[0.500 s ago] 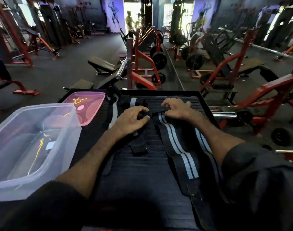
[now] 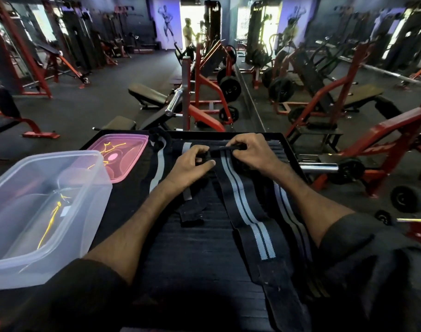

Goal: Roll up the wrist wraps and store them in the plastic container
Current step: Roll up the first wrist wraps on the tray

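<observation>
Wrist wrap (image 2: 243, 195) stretched along table (image 2: 192, 259), far end pinched by left grip (image 2: 192, 164) and right grip (image 2: 252, 152), both curled round it.

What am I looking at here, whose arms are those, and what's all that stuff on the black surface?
There is no machine here. A camera worn on a person's head looks down at their own bare arms in a gym. The left hand and right hand both pinch the far end of a striped wrist wrap lying on a black mat. Another wrap lies to its left. A clear plastic container stands at the left, with a pink lid behind it.
</observation>
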A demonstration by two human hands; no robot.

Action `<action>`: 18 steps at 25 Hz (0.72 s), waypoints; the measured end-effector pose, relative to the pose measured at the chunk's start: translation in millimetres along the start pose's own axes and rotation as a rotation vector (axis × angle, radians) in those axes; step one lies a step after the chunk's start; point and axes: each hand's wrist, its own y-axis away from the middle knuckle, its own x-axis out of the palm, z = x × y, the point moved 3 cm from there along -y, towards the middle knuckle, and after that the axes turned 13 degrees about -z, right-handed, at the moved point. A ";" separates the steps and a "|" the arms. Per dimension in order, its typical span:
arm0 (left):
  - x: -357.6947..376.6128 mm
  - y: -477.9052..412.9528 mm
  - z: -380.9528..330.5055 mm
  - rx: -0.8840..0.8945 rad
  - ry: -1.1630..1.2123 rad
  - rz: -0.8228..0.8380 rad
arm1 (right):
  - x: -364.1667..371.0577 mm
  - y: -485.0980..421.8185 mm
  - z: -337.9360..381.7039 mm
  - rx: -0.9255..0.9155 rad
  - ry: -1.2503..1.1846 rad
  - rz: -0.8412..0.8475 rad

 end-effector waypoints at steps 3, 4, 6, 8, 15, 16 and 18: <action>3.4 -4.6 -16.3 -0.123 0.176 -0.017 | -26.1 0.6 26.5 -0.027 -0.129 -0.112; 4.2 -3.5 -23.7 -0.147 0.228 -0.026 | -33.7 2.1 34.4 -0.042 -0.163 -0.124; 4.1 1.3 -36.8 -0.134 0.282 -0.058 | -46.1 5.8 46.2 -0.054 -0.212 -0.110; 1.5 6.2 -44.8 -0.028 0.303 -0.133 | -58.0 13.1 55.0 0.014 -0.244 -0.023; -3.5 28.3 -57.6 0.110 0.321 -0.198 | -79.7 37.9 68.4 0.498 -0.570 0.262; -2.6 30.4 -56.7 0.110 0.343 -0.200 | -77.7 37.9 67.4 0.471 -0.553 0.177; -0.2 30.7 -51.7 0.082 0.379 -0.206 | -71.5 39.3 62.4 0.391 -0.539 0.043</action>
